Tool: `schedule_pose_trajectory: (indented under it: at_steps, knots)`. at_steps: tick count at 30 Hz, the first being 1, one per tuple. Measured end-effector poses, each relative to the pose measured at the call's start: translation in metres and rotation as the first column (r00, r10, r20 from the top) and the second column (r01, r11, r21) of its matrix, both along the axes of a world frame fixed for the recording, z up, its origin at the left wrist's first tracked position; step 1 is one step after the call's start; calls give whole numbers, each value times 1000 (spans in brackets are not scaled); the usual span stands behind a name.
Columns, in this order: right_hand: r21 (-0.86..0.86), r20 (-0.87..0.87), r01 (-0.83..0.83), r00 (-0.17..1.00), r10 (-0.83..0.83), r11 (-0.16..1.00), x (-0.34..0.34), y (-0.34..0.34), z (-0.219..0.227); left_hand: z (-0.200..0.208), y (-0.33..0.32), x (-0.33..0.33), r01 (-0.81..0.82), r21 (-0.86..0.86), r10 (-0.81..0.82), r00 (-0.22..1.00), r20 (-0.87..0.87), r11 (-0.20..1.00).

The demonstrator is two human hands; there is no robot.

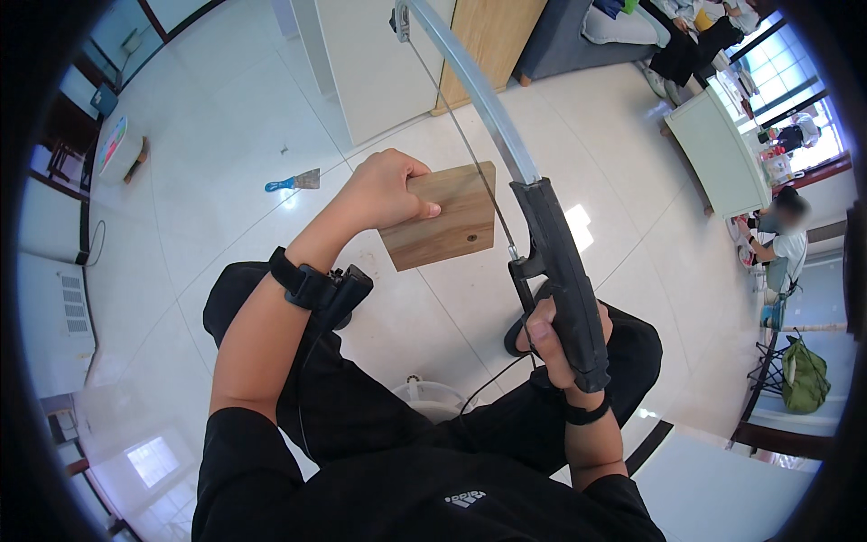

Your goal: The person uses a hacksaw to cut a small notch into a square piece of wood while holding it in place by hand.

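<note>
My left hand grips a flat wooden board by its left edge, thumb on top and the other fingers hidden beneath. A dark knot marks the board near its lower right corner. In my right hand is a hacksaw with a black handle and a silver bow frame that reaches up and away. Its thin blade passes close along the board's right edge; whether the two touch I cannot tell. A strap with a small black device circles my left wrist, and a black band my right.
A scraper with a blue handle lies on the tiled floor left of the board. Ahead stands a white cabinet with a wooden panel. A grey sofa, a pale low cabinet and seated people are at right, near a green bag.
</note>
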State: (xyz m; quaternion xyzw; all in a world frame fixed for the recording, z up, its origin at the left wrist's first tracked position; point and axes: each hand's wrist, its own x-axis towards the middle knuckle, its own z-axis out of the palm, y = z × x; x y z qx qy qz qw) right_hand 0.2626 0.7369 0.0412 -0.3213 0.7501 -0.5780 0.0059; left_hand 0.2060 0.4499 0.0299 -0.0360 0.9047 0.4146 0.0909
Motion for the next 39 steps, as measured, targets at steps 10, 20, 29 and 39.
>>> schedule_pose_trajectory:
  at_steps: [10, 20, 29, 39]
  knots:
    - [-1, -28, -31, 999, 31, 1000, 5, 2, 0, -2, -16, -2, -107, 55, 109, 994, -33, 993]
    - [-5, -58, -1, 998, 1, 1000, 2, -1, -1, -8, -10, -4, -139, 114, 143, 989, -30, 984]
    - [-95, 139, 92, 987, -78, 991, 11, 2, 4, -3, -13, -4, -176, 200, 183, 983, -20, 964]
    - [-92, 100, 21, 995, -12, 995, 11, 6, 4, -4, -21, -3, -173, 152, 188, 978, -89, 973]
